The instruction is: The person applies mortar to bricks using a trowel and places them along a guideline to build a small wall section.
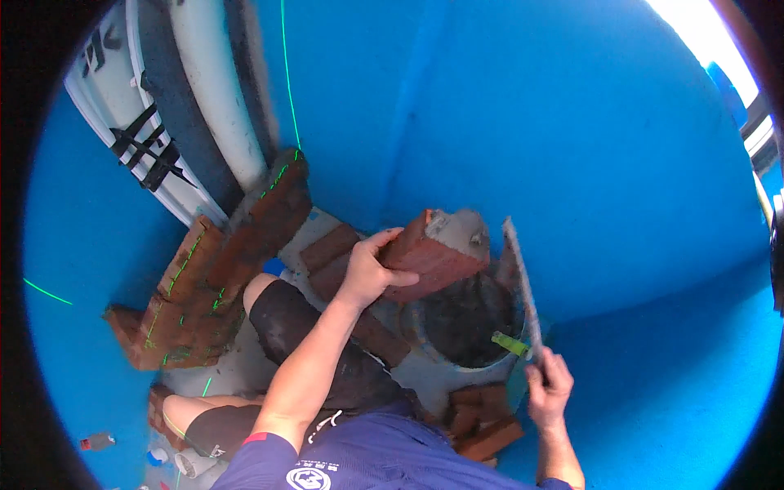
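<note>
My left hand [371,273] grips a red brick [429,265] raised in front of me, with grey mortar [459,229] on its upper end. My right hand [550,384] is closed on a mortar-coated trowel [527,294], its long narrow-looking blade upright just right of the brick. Below them stands a bucket of dark mortar [449,331], partly hidden by the brick, with a green-handled tool [508,343] at its right side.
Blue walls [621,163] surround me, with green laser lines. At the left rises low stepped brickwork [180,294] beside pale vertical pipes [216,98] and taped white strips [122,106]. Loose bricks [478,416] lie right of my legs, others [331,249] behind the held brick.
</note>
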Available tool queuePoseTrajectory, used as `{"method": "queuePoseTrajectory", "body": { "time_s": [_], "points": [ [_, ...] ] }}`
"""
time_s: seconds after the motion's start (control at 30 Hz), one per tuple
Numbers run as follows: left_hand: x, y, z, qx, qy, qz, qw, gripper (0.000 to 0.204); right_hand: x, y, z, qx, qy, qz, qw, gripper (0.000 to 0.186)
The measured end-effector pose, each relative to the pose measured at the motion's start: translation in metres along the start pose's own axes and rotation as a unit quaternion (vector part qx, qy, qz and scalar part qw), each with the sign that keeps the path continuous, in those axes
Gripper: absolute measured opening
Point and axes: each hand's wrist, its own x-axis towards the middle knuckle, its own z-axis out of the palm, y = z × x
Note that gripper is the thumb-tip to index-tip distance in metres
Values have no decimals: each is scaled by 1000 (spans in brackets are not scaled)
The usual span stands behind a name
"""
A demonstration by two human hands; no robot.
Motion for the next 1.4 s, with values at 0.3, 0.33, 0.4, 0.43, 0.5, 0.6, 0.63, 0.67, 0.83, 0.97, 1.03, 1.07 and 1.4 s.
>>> {"method": "queuePoseTrajectory", "body": {
  "time_s": [0.3,0.33,0.4,0.43,0.5,0.6,0.63,0.67,0.83,0.97,1.03,1.07,1.4],
  "points": [
    [-18,6,-21,-63,-143,-72,985,71,45,-28,-27,-119,-95,-95,984,36],
    [-19,5,-23,-61,-156,-67,984,71,44,-28,-27,-151,-104,-118,976,36],
    [-22,1,-25,-61,-169,-62,982,71,43,-26,-25,-157,-99,-127,974,36],
    [-24,-2,-25,-67,-168,-66,981,71,42,-24,-24,-164,-91,-138,972,36],
    [-27,-7,-26,-73,-169,-71,980,71,36,-19,-22,-166,-93,-115,975,37],
    [-30,-14,-33,-134,-130,-63,980,71,26,-12,-20,-129,-113,-32,985,35],
    [-30,-16,-38,-132,-132,-63,980,71,23,-10,-19,-92,-133,27,986,33],
    [-29,-17,-44,-160,-118,-65,978,72,17,-5,-17,-27,-160,119,979,33],
    [-34,-46,-60,-319,-18,-59,946,69,-37,3,20,-7,-154,167,974,33],
    [-30,-44,-53,-421,31,-69,904,61,-102,21,57,-105,-203,173,958,34],
    [-24,-46,-54,-425,20,-54,903,64,-141,25,64,-131,-244,212,937,40],
    [-25,-48,-57,-435,7,-43,899,68,-159,30,63,-121,-263,209,934,43],
    [-38,-48,-76,-449,15,-38,893,74,-227,62,-17,-106,-255,309,910,21]
  ]
}}
